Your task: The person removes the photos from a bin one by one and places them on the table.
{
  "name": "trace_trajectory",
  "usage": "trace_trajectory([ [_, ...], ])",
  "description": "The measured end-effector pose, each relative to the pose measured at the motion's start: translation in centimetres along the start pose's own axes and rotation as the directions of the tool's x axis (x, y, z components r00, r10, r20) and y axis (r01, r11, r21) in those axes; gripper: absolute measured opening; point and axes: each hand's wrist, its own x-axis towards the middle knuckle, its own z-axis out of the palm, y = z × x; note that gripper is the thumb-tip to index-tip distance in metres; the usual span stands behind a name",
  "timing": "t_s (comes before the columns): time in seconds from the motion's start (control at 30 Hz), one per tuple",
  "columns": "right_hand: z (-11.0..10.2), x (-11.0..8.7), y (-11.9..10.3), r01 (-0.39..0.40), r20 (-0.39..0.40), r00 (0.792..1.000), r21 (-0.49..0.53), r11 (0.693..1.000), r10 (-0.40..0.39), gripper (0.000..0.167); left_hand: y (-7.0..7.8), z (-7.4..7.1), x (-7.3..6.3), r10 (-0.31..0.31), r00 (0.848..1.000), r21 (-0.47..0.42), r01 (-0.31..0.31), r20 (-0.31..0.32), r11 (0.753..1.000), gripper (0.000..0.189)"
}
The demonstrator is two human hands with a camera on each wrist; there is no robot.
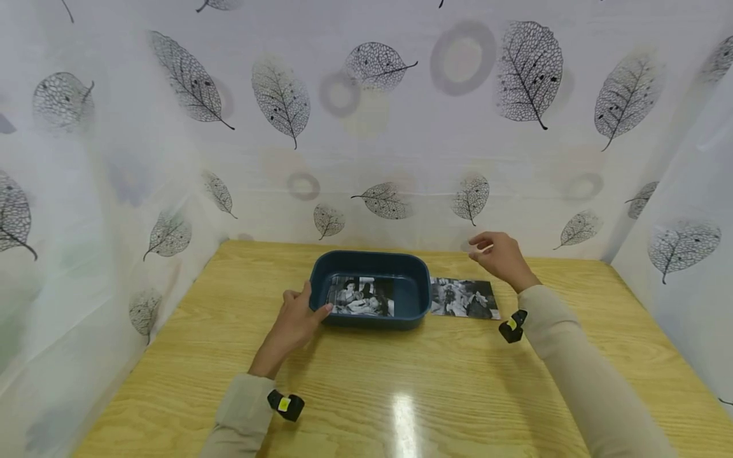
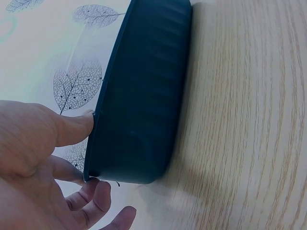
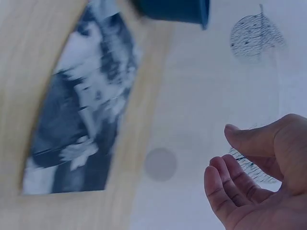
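Note:
A dark blue plastic basin (image 1: 372,323) with rounded corners sits on the table. Inside it, toward the left, lies a black-and-white photo (image 1: 362,296). My left hand (image 1: 294,321) grips the basin's left front corner, thumb over the rim, as the left wrist view shows against the basin's outer wall (image 2: 139,96). Right beside the basin, a second black-and-white photo (image 1: 465,299) lies flat on the wood. My right hand (image 1: 501,257) hovers above and behind that photo's right end, fingers loosely bent with nothing between them; in the right wrist view the photo (image 3: 86,105) is apart from the hand (image 3: 259,177).
The wood-grain table (image 1: 355,381) extends toward me and to both sides. A white sheet (image 1: 401,146) printed with leaves hangs along the back and both sides. Small black devices, a left one (image 1: 286,405) and a right one (image 1: 513,326), are strapped at the wrists.

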Motion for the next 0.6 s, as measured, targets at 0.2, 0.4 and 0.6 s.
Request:
trace_trajectory([
  [0.2, -0.3, 0.9, -3.0, 0.076, -0.023, 0.997, -0.001, 0.997, -0.076, 0.033, 0.0, 0.1, 0.1, -0.007, 1.0, -0.005, 0.007, -0.003, 1.0, 0.083],
  [0.4, 0.6, 1.6, -5.5, 0.131, -0.02, 0.991, 0.01, 0.991, -0.131, 0.031, 0.1, 0.1, 0.2, -0.011, 1.0, -0.001, 0.011, -0.005, 1.0, 0.083],
  [0.6, 3.0, 1.9, -7.6, 0.191, 0.025, 0.981, 0.015, 0.982, -0.191, 0.03, 0.1, 0.1, 0.1, -0.008, 1.0, -0.005, 0.008, -0.004, 1.0, 0.084],
])
